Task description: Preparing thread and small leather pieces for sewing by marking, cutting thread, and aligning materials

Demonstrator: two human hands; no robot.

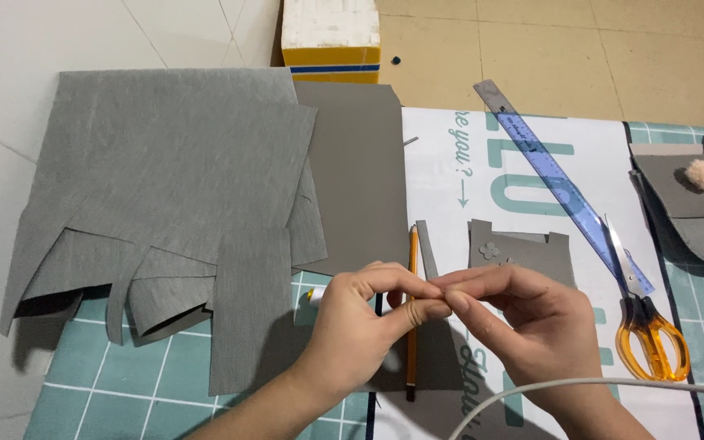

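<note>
Both hands (pixel 442 303) pinched just above pencil (pixel 411 314).

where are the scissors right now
In the head view the scissors lie on the right side of the mat, orange handles nearest the person, blades crossing the blue ruler, right of the right hand.

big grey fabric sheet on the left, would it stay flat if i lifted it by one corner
Probably not. The grey fabric sheet already has cut strips curling and folding at its lower edge, so it looks floppy. It seems thin and light, likely to drape and slide easily over the cutting mat.
</note>
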